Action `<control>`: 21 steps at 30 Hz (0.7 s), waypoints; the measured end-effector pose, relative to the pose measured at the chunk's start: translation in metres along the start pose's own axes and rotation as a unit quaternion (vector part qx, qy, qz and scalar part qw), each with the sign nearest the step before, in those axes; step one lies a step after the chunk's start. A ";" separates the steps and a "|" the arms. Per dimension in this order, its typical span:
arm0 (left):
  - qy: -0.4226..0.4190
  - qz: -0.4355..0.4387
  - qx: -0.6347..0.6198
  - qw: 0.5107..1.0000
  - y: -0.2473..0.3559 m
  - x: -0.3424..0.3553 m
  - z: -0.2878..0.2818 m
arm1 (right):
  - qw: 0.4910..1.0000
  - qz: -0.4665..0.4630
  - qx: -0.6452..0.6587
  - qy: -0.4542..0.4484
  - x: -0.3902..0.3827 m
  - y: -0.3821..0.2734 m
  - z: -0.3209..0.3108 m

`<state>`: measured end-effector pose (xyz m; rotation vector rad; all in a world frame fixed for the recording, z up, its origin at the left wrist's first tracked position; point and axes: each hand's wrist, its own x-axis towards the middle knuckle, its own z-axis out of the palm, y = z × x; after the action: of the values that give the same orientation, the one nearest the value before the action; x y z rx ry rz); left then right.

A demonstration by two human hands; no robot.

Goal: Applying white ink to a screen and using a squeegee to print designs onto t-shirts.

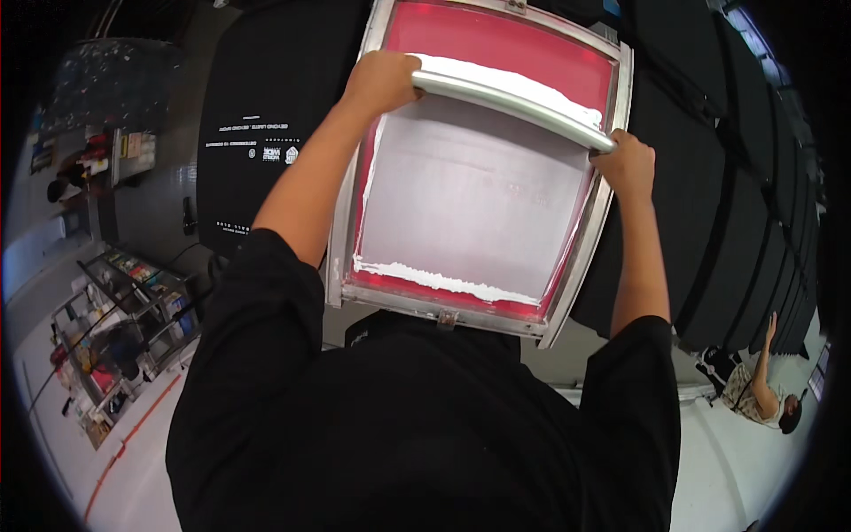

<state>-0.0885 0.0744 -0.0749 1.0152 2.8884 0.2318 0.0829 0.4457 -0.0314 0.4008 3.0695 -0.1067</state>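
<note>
A screen printing frame with metal sides and red borders lies in front of me. Across its far part runs a long pale squeegee, tilted slightly down to the right. My left hand is closed around its left end, and my right hand grips the right end. Thick white ink lies along the far side of the squeegee. Between the squeegee and the near border, the mesh looks pale grey, with a ragged line of white ink near its front edge.
Black fabric on boards lies left of the frame, and more black boards line the right. A cluttered shelf cart stands at lower left. At far right is another person with a raised arm.
</note>
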 end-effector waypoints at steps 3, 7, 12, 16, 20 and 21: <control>-0.110 0.020 -0.009 0.994 -0.009 0.035 -0.028 | 0.991 0.030 0.022 -0.126 0.041 -0.003 -0.027; -0.121 0.041 -0.018 0.992 -0.014 0.050 -0.056 | 0.981 0.034 0.070 -0.180 0.062 0.004 -0.062; -0.052 -0.013 -0.033 0.998 -0.014 0.058 -0.051 | 0.992 -0.002 0.062 -0.106 0.082 0.009 -0.053; 0.261 0.071 0.006 0.963 -0.001 0.024 -0.032 | 0.980 0.009 0.068 -0.185 0.089 0.011 -0.040; 0.008 -0.050 -0.327 0.944 0.053 -0.115 -0.003 | 0.981 -0.075 0.065 -0.168 0.090 -0.013 -0.040; -0.162 -0.070 -0.404 0.898 0.071 -0.159 0.004 | 0.972 -0.122 0.116 -0.162 0.092 -0.027 -0.035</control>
<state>0.0795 0.0304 -0.0643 0.6006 2.1806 1.0277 -0.0139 0.4460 0.0007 0.0061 2.7722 -0.4918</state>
